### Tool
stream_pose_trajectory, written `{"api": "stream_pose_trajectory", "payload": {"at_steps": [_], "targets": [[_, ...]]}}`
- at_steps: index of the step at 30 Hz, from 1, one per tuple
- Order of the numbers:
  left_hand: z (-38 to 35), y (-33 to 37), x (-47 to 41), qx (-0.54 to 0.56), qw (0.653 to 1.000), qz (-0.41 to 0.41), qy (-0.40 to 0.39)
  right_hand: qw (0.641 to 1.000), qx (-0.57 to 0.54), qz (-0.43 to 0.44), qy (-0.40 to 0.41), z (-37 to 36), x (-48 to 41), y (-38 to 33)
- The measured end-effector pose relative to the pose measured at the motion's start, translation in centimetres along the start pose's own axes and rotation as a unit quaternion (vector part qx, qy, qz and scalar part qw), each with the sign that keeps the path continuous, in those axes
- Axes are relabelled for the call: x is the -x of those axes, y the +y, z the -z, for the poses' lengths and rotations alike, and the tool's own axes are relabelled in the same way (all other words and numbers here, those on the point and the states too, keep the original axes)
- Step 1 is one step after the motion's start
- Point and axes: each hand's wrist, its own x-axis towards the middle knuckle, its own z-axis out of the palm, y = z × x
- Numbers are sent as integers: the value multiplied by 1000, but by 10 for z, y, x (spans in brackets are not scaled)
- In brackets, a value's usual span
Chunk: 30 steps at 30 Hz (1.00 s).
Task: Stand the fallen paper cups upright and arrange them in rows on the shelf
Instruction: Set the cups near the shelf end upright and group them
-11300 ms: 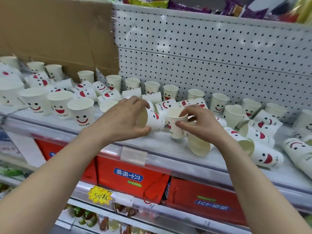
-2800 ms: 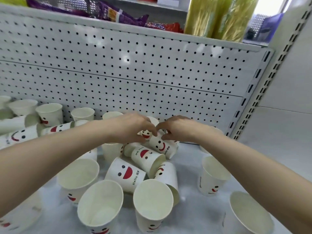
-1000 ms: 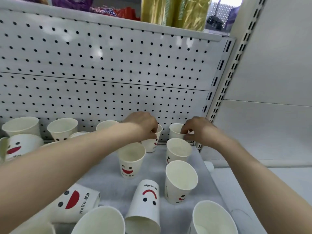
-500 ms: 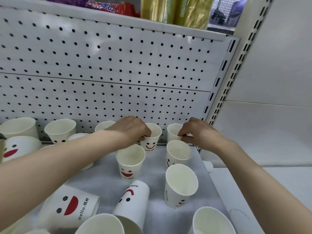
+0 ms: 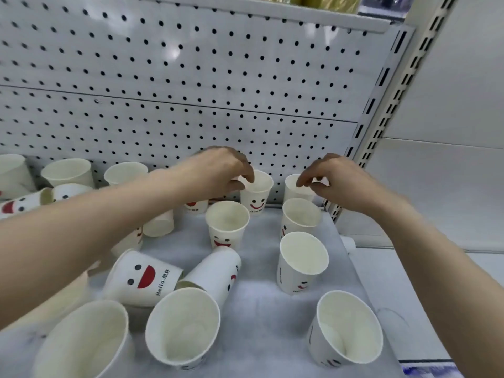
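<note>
White paper cups with smiley faces stand and lie on the grey shelf point(image 5: 263, 312). My left hand point(image 5: 218, 170) pinches the rim of an upright back-row cup point(image 5: 257, 199). The fingertips of my right hand point(image 5: 336, 180) are on the rim of the back right corner cup point(image 5: 292, 188). In front of those stand upright cups point(image 5: 227, 226), point(image 5: 300, 218), point(image 5: 302, 259) in short columns. Two fallen cups point(image 5: 141, 276), point(image 5: 215, 270) lie on their sides at mid-shelf. More fallen cups point(image 5: 16, 207) lie at the far left, partly hidden by my left arm.
The white pegboard point(image 5: 191, 77) backs the shelf. A slotted upright post point(image 5: 381, 110) marks the right end, where the shelf edge drops off. Three large upright cups point(image 5: 84, 339), point(image 5: 182, 327), point(image 5: 346, 327) stand near the front edge. Upright cups point(image 5: 68, 171) line the back left.
Both hands stay at the two back-row cups and have lifted slightly at the rims. The fallen cup at mid-shelf has rolled a little. My head has moved closer and tilted down.
</note>
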Motion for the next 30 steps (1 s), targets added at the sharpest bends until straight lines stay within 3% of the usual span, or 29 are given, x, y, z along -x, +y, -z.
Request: {"api": "stream_pose_trajectory", "payload": {"at_steps": [4, 9, 14, 20, 30], "targets": [[30, 8, 30, 19, 1000, -16, -19, 997, -53, 48, -11, 13, 15, -30], [46, 19, 81, 5, 996, 15, -93, 992, -38, 113, -35, -1, 11, -67], [51, 25, 131, -20, 983, 82, -162, 976, -28, 208, -63, -16, 6, -104], [46, 24, 165, -54, 966, 167, -189, 941, 31, 301, -150, -26, 12, -151], [28, 33, 163, -52, 969, 162, -178, 924, 74, 269, -261, -32, 26, -164]]}}
